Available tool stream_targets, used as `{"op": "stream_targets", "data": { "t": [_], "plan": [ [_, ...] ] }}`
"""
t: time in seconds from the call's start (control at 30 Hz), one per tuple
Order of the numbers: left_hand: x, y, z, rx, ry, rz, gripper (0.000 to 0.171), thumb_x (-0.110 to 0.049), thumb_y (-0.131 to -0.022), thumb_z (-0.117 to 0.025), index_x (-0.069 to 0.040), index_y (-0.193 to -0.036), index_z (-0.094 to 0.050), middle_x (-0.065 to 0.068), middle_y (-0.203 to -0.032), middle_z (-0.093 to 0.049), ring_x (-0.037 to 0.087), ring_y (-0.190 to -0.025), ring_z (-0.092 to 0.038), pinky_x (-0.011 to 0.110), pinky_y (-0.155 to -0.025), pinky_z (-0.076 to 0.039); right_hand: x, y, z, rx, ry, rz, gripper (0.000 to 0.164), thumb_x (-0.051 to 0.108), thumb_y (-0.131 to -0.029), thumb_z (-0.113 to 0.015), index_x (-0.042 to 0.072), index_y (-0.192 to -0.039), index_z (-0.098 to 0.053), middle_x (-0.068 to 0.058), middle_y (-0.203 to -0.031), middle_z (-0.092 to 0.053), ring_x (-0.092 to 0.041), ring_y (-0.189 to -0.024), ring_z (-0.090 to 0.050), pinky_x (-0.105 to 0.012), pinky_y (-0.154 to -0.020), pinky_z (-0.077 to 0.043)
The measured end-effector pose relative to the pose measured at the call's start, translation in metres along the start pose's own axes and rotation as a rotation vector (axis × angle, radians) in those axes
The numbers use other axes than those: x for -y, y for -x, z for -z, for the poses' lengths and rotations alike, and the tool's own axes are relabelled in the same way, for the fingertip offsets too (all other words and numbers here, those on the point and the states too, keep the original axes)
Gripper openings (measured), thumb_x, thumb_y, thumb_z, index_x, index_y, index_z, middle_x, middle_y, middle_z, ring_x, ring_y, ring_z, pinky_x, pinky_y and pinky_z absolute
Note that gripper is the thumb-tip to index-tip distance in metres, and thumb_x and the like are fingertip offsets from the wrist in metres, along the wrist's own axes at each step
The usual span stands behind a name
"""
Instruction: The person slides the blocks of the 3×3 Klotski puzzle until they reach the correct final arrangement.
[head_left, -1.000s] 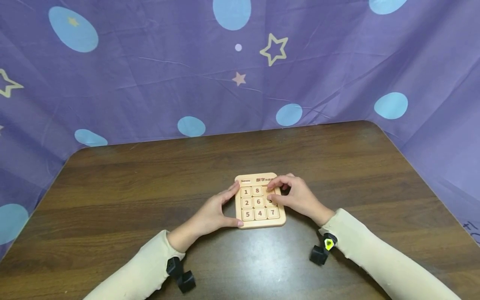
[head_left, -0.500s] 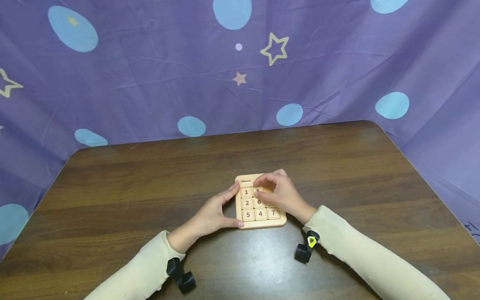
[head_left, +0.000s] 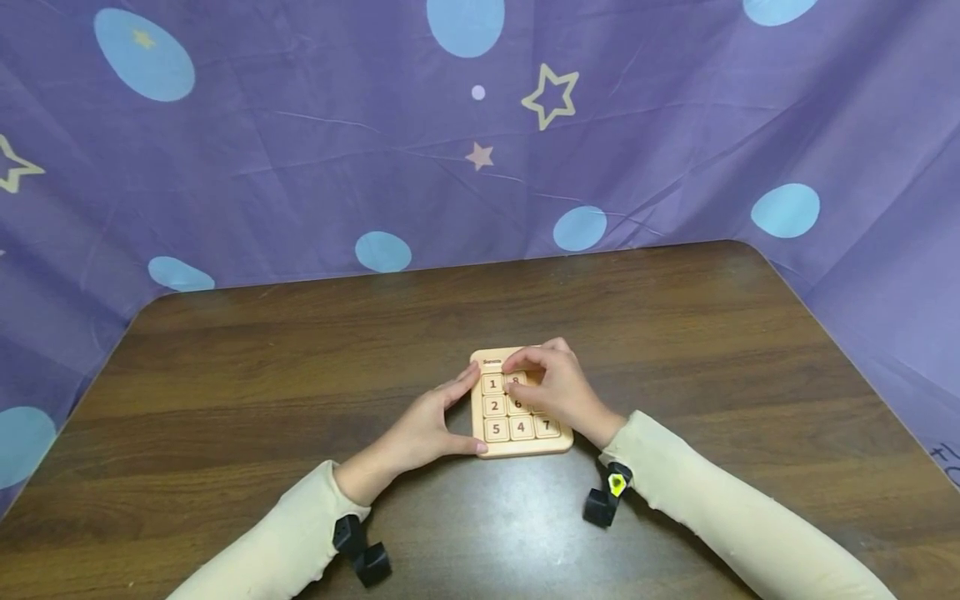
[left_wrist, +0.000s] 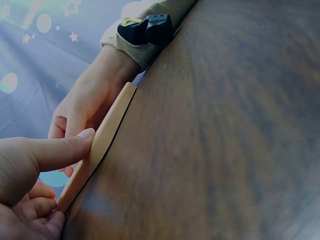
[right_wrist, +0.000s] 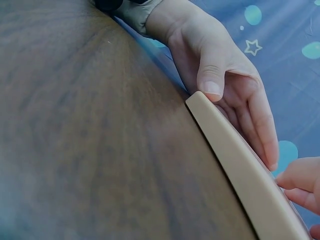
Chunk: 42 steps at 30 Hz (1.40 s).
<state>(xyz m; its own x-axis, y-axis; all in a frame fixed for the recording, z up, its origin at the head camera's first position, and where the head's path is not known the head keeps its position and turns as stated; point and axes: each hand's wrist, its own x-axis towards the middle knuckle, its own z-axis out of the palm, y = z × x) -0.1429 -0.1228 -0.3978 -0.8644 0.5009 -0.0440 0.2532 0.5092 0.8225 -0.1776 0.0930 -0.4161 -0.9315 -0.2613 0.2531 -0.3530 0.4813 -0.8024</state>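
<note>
A pale wooden number slide puzzle (head_left: 525, 448) lies flat on the table, with numbered square tiles in its frame. My left hand (head_left: 427, 427) holds the frame's left side, thumb at the near corner and fingers by the far corner. In the left wrist view, the left thumb (left_wrist: 75, 147) presses on the frame's edge. Over the upper part of the puzzle, the right hand (head_left: 561, 385) has its thumb and forefinger bent about the tile marked 8 (head_left: 516, 380). This hand covers the upper right of the board, including the top right slot.
The puzzle sits on a dark wooden table (head_left: 300, 358). Behind it hangs a purple curtain (head_left: 315, 167) with blue spots and stars. Black wrist cameras (head_left: 363, 550) are strapped over both pale sleeves (head_left: 720, 492).
My right hand has shifted left, from the top right of the board to the 8 tile, and then a touch further. The left hand and the puzzle stay in place.
</note>
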Motion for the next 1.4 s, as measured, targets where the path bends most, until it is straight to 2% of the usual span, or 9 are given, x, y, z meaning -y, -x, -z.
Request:
{"op": "stream_targets", "data": {
  "t": [0.27,0.47,0.77,0.97,1.4],
  "plan": [
    [0.001,-0.001,-0.002,-0.002,0.012,0.002,0.097,-0.018,-0.066,-0.085,-0.001,-0.145,-0.030,0.008,-0.153,-0.025,0.027,-0.141,-0.022,0.046,-0.114,-0.016,0.001,0.001,0.003,0.022,0.039,0.002,0.022,0.010,-0.066,-0.078,0.017,-0.086,-0.071,0.006,-0.088,-0.071,-0.016,-0.084,-0.041,-0.031,-0.074,-0.033],
    [0.001,-0.001,-0.003,0.003,0.010,0.011,0.098,-0.017,-0.066,-0.085,-0.002,-0.145,-0.030,0.006,-0.153,-0.024,0.024,-0.141,-0.021,0.043,-0.115,-0.015,-0.002,0.004,0.008,0.043,0.014,-0.006,0.022,0.006,-0.067,-0.075,0.015,-0.085,-0.069,0.004,-0.089,-0.070,-0.018,-0.085,-0.040,-0.031,-0.075,-0.034],
    [0.001,-0.001,-0.002,-0.002,0.014,0.011,0.097,-0.017,-0.066,-0.085,-0.001,-0.145,-0.030,0.006,-0.153,-0.024,0.025,-0.141,-0.021,0.044,-0.115,-0.015,-0.007,0.009,0.018,0.023,0.016,-0.026,0.022,0.006,-0.069,-0.074,0.013,-0.090,-0.070,0.001,-0.083,-0.064,-0.018,-0.083,-0.042,-0.030,-0.070,-0.035],
    [0.000,0.000,-0.001,-0.005,0.008,0.019,0.098,-0.017,-0.066,-0.085,-0.002,-0.145,-0.030,0.006,-0.154,-0.024,0.024,-0.141,-0.021,0.043,-0.115,-0.015,-0.010,0.011,0.021,0.020,0.014,-0.011,0.023,0.006,-0.069,-0.074,0.013,-0.091,-0.070,0.001,-0.084,-0.065,-0.018,-0.082,-0.042,-0.030,-0.070,-0.035],
    [-0.001,0.001,-0.001,-0.011,-0.004,0.013,0.097,-0.017,-0.066,-0.085,-0.001,-0.145,-0.031,0.006,-0.153,-0.025,0.025,-0.141,-0.022,0.045,-0.115,-0.016,-0.011,0.019,0.027,0.174,-0.008,0.044,0.031,0.018,-0.068,-0.083,0.020,-0.096,-0.070,0.002,-0.092,-0.055,-0.018,-0.092,-0.039,-0.032,-0.078,-0.038]
  ]
}}
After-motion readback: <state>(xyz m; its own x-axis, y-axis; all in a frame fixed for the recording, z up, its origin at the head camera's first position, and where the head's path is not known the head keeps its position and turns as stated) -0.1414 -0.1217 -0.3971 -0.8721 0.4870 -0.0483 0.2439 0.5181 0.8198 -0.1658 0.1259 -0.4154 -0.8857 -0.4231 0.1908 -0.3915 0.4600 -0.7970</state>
